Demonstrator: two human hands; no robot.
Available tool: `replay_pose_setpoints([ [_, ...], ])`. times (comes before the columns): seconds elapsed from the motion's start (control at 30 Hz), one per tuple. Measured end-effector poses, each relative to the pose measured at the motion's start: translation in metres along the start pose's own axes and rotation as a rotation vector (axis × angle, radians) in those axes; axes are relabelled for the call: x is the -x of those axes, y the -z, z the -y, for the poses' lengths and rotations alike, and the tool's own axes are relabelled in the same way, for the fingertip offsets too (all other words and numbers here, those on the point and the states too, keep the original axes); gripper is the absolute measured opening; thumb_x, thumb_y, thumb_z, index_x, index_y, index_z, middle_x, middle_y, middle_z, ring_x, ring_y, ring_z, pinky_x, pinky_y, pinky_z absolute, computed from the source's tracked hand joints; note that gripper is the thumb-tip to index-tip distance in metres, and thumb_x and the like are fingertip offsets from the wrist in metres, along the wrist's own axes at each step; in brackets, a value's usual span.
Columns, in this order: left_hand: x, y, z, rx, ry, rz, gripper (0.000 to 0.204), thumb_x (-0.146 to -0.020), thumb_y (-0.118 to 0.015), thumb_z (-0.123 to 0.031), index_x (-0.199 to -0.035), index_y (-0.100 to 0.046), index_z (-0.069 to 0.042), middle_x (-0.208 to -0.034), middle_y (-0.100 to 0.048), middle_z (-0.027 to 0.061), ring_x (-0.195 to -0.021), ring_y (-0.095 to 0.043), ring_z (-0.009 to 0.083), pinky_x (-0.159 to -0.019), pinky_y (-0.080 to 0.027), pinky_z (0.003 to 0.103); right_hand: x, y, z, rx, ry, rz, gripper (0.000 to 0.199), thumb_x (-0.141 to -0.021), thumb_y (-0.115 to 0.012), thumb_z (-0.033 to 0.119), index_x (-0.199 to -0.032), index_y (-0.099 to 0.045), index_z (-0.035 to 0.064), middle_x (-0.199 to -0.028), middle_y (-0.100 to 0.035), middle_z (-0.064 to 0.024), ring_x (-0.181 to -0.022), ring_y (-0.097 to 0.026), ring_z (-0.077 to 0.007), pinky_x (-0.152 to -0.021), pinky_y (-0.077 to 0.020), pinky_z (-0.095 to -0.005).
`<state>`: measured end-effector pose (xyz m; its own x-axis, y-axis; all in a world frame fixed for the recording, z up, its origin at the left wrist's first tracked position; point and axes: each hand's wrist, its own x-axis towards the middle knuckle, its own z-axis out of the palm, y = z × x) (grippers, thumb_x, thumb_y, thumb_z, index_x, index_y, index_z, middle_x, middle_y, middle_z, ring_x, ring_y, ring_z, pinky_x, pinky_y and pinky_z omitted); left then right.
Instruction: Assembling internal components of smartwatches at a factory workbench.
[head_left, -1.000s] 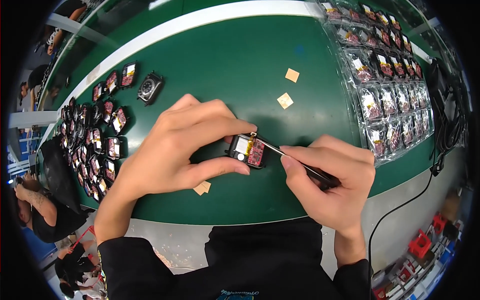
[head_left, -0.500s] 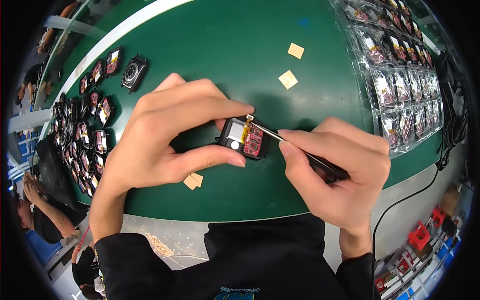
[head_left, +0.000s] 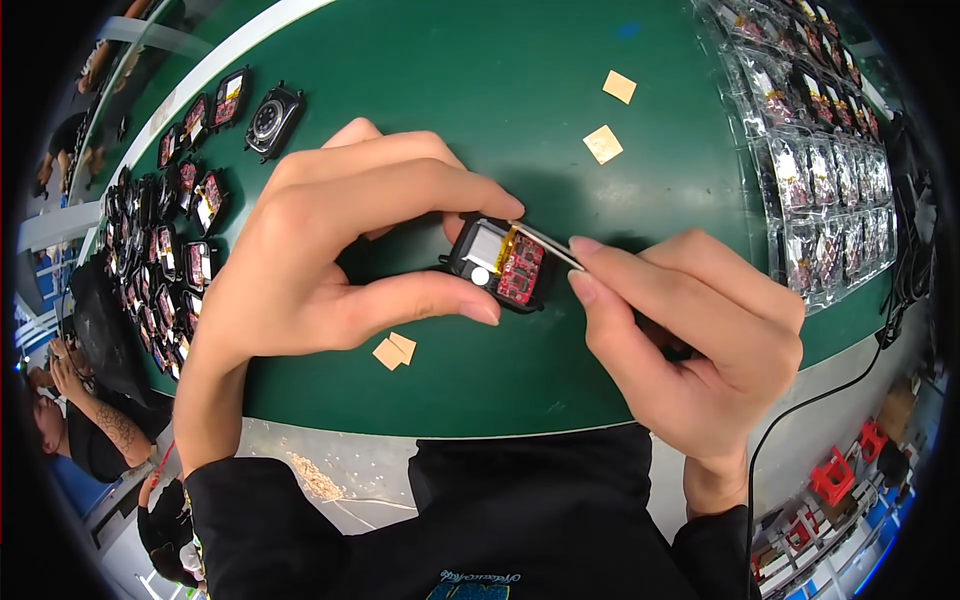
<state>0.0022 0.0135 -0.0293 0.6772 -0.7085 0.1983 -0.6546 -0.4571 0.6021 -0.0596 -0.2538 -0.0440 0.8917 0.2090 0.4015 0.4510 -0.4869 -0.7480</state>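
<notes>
Nearest me, my right hand (head_left: 700, 340) pinches a thin metal tweezer-like tool (head_left: 545, 245), fingers (head_left: 600, 290) closed narrow around its shaft, its tip laid across the top edge of the small black open-backed device casing (head_left: 498, 265). My left hand (head_left: 330, 250) holds that casing just above the green worktop (head_left: 480, 80), thumb under its near side and forefinger curled over the far side, so it sits pinched between the two, roughly in the middle of the view.

The casing lies open: a red circuit board, a pale square part and a small round cell all show inside, with an orange strip at the edge where the tool touches. I judge the work here to be midway, the inner parts seated but the back not yet closed; whether the strip is fixed down I cannot tell.

Just beside my left thumb lie two small tan paper squares (head_left: 394, 350). Farther out, two more tan squares (head_left: 611, 115) rest apart on the worktop. At the far left, rows of similar black open casings (head_left: 175, 240) wait or lie finished, I cannot tell which; at the far right lie sheets of small parts in clear plastic pouches (head_left: 830, 170).
</notes>
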Motion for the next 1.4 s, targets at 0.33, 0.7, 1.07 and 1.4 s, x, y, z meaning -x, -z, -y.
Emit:
replay_pose_setpoints([
  [0.33,-0.002,0.009,0.004,0.109,0.01,0.097,0.07,-0.071,-0.095,-0.055,-0.115,-0.086,-0.001,-0.097,-0.079,0.0067,-0.071,-0.056,0.0118,-0.068,-0.035,0.029,-0.004,0.014,0.005,-0.093,-0.148,0.142,0.022,-0.078,-0.083,-0.01,-0.099,-0.087,-0.0035,-0.071,-0.072,-0.0079,-0.057,-0.06,-0.01,-0.052,-0.0399,-0.0243],
  [0.7,-0.003,0.009,0.003,0.09,-0.002,0.125,0.068,-0.075,-0.092,-0.055,-0.114,-0.085,0.0,-0.096,-0.08,0.0093,-0.085,-0.07,0.02,-0.08,-0.038,0.035,-0.004,0.011,0.004,-0.095,-0.139,0.142,0.021,-0.079,-0.083,-0.009,-0.098,-0.087,-0.0018,-0.07,-0.071,-0.0064,-0.057,-0.06,-0.0094,-0.051,-0.0384,-0.0247],
  [1.07,-0.004,0.008,0.002,0.092,-0.01,0.106,0.066,-0.077,-0.092,-0.055,-0.111,-0.084,0.0,-0.095,-0.079,0.0093,-0.083,-0.07,0.0204,-0.078,-0.037,0.035,-0.003,0.008,0.001,-0.123,-0.113,0.137,0.021,-0.078,-0.083,-0.009,-0.097,-0.088,-0.0013,-0.069,-0.069,-0.0052,-0.055,-0.058,-0.0094,-0.05,-0.037,-0.0247],
  [1.4,-0.004,0.006,0.002,0.065,-0.044,0.122,0.061,-0.078,-0.092,-0.053,-0.109,-0.084,-0.001,-0.095,-0.08,0.0087,-0.082,-0.07,0.0217,-0.079,-0.039,0.035,-0.001,0.009,0.001,-0.118,-0.098,0.123,0.021,-0.078,-0.083,-0.01,-0.097,-0.087,-0.0018,-0.069,-0.069,-0.0049,-0.054,-0.057,-0.0092,-0.05,-0.0365,-0.0246],
])
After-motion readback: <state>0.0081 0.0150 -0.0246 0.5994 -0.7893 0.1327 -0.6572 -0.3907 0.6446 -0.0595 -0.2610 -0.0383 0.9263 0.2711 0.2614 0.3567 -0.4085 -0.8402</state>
